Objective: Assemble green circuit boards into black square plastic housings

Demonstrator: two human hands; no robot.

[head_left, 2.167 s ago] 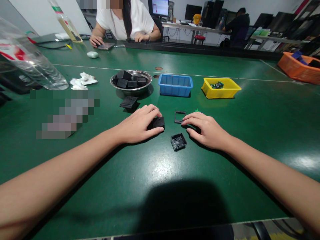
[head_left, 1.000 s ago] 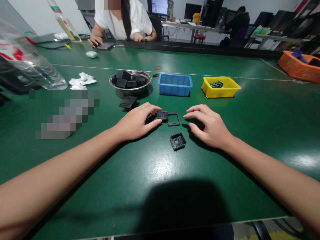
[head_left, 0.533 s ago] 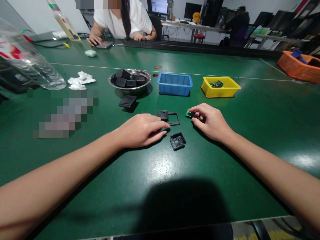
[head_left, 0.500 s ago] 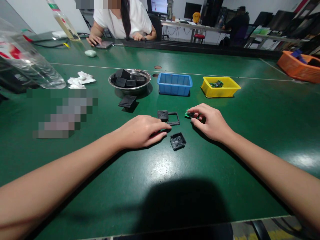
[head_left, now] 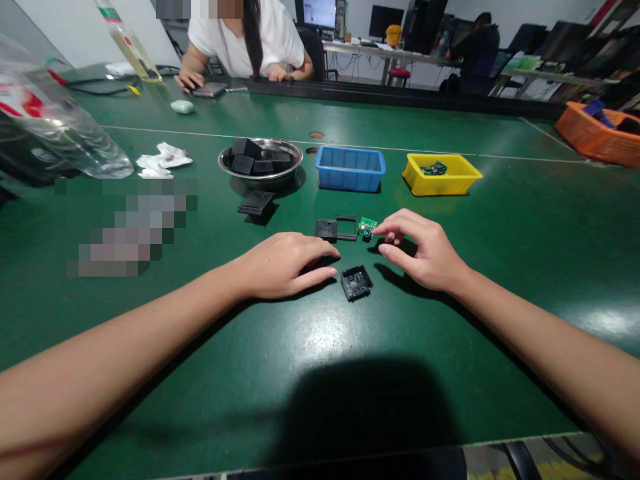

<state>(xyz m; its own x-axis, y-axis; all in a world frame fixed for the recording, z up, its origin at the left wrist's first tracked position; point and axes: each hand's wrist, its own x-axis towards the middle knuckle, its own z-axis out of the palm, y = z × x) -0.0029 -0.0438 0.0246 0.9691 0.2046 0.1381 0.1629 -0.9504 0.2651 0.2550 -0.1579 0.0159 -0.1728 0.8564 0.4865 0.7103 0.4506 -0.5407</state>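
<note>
A small green circuit board (head_left: 368,225) lies on the green table, right of a black rectangular frame (head_left: 347,229). Left of that frame sits a flat black cover (head_left: 327,230). My right hand (head_left: 420,247) is beside the board, thumb and index finger apart, the index fingertip at or very near the board's edge. My left hand (head_left: 287,265) rests palm down, fingers stretched toward the cover and frame, holding nothing. Between the hands, nearer to me, an open black plastic housing (head_left: 357,283) shows its inside.
Behind the parts stand a steel bowl (head_left: 261,179) of black cases, a blue bin (head_left: 351,179) and a yellow bin (head_left: 443,185) with circuit boards. A black case piece (head_left: 257,203) lies before the bowl. A bottle (head_left: 75,127) leans at left; a person sits opposite.
The circuit board has moved left out of my right hand's grasp and now lies beside the frame. My right fingers have opened. The black frame has shifted slightly away from me.
</note>
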